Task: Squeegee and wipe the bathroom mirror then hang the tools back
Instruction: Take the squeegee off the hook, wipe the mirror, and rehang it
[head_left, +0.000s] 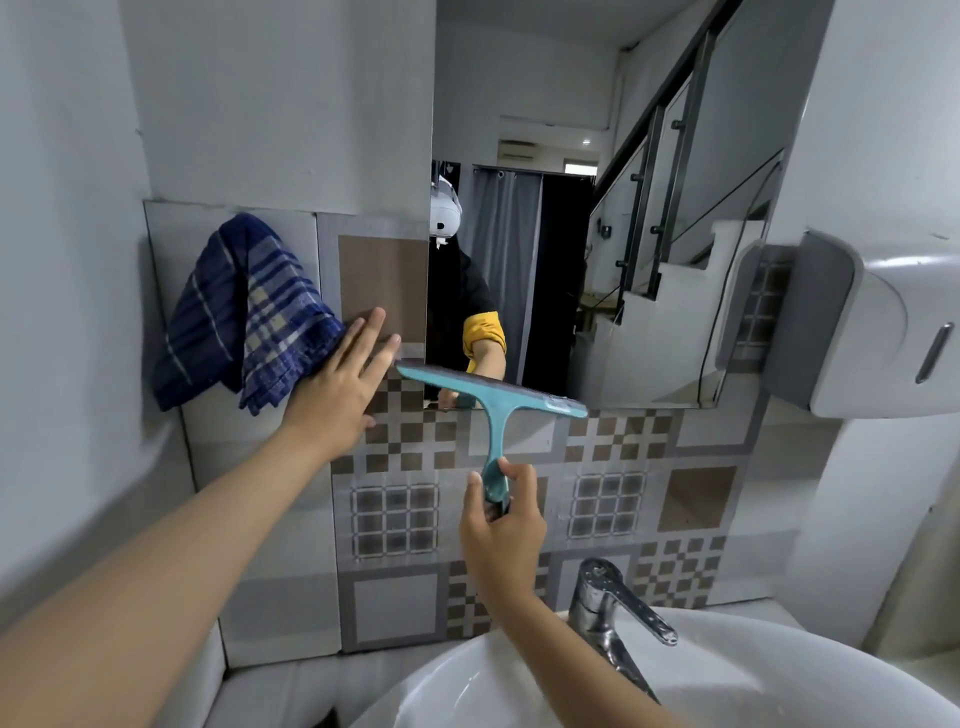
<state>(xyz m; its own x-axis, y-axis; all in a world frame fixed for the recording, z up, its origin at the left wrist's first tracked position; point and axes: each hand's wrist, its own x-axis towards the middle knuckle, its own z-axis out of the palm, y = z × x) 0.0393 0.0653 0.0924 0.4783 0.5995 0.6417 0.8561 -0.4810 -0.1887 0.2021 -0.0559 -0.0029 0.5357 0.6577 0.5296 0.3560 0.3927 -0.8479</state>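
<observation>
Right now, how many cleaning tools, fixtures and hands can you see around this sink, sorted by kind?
Cleaning tools: 2, the teal squeegee and the blue plaid cloth
Fixtures: 4, the mirror, faucet, sink and wall dispenser
Hands: 2, left hand and right hand
Total: 8

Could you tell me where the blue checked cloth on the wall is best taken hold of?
Probably pinch the blue checked cloth at its bunched top, coming from the front: it hangs from there, folds falling free. The left hand lies flat beside it.
</observation>
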